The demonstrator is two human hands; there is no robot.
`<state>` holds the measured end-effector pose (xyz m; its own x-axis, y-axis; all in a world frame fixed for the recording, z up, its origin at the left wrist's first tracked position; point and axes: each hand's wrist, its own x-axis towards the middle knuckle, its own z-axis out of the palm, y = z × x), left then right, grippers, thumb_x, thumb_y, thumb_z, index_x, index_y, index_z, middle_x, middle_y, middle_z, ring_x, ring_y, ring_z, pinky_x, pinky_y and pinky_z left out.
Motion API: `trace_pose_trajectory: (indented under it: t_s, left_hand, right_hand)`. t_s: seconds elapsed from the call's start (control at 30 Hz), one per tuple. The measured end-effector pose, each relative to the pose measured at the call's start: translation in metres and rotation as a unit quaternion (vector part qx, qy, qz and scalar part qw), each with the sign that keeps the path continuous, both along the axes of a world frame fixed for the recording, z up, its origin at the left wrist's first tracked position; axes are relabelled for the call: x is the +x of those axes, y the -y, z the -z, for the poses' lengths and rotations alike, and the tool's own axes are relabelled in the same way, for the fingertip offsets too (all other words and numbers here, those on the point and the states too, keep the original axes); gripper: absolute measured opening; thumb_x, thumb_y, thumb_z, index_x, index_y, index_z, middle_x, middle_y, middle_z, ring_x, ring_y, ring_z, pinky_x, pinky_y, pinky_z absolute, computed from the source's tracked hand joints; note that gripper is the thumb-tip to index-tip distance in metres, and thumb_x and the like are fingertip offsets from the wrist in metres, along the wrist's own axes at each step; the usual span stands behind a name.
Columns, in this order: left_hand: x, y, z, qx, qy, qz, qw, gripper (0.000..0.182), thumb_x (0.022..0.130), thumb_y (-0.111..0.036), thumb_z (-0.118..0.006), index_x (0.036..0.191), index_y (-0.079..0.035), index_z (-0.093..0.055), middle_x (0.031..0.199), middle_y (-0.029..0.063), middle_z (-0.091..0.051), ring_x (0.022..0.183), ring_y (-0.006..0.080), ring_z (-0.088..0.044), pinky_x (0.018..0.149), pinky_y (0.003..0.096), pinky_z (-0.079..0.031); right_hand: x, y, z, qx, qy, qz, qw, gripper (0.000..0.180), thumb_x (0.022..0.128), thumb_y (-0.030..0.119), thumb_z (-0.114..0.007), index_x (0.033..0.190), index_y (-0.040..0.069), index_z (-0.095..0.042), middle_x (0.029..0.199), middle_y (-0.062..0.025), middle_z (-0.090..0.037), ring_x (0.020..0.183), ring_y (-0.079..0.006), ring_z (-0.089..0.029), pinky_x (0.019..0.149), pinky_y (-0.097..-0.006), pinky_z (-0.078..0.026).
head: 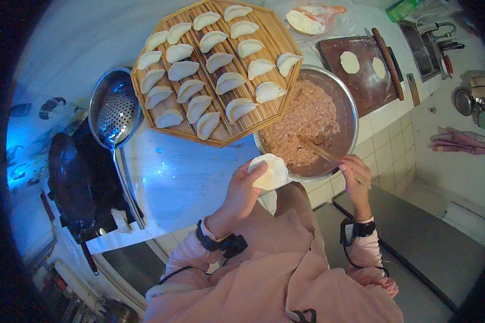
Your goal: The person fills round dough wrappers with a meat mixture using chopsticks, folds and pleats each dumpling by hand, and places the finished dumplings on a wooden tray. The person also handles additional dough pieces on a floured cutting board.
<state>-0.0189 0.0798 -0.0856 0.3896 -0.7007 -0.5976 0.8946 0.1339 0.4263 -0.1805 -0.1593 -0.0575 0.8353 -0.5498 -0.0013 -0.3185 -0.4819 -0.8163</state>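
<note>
A round dumpling wrapper (270,173) lies in my left hand (240,191), the thumb pressed on its face, close to the near rim of a steel bowl (353,121). My right hand (356,173) grips chopsticks (321,152) whose tips are sunk in the pinkish minced filling (307,109) inside the bowl. Beyond my left hand, an octagonal slatted bamboo tray (222,137) carries rows of folded dumplings (184,70) and overlaps the bowl's left side. Two flat wrappers (349,62) rest on a floured brown board (331,52) at the right, beside a wooden rolling pin (388,64).
A steel perforated ladle (115,109) lies on the left of the counter, its handle towards me. Left of it a dark wok (70,181) sits on a black stove. A bowl of flour (306,21) stands behind the board. At the far right are a sink (418,50) and a knife (413,89).
</note>
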Motion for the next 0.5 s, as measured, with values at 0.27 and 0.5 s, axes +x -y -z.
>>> trace_pose_trajectory:
  t_s: [0.27, 0.5]
  left_hand:
    - [0.010, -0.003, -0.007, -0.042, 0.016, -0.062, 0.997, 0.043, 0.099, -0.021, -0.049, 0.131, 0.007, -0.047, 0.119, 0.0223, -0.062, 0.114, 0.0305, -0.060, 0.103, 0.0419, -0.043]
    - [0.014, -0.005, -0.011, -0.006, 0.034, -0.108, 0.993, 0.037, 0.100, -0.019, -0.049, 0.129, 0.004, -0.052, 0.122, 0.0160, -0.062, 0.115, 0.0239, -0.059, 0.103, 0.0359, -0.042]
  right_hand:
    - [-0.002, -0.017, -0.002, 0.077, -0.014, 0.009, 0.997, 0.013, 0.086, 0.007, -0.065, 0.090, -0.004, -0.071, 0.090, -0.0140, -0.069, 0.085, -0.0234, -0.063, 0.078, -0.0312, -0.050]
    - [-0.016, -0.015, 0.009, 0.201, 0.020, 0.077, 0.976, 0.019, 0.092, 0.012, -0.060, 0.088, -0.005, -0.069, 0.089, -0.0118, -0.068, 0.084, -0.0212, -0.064, 0.078, -0.0313, -0.051]
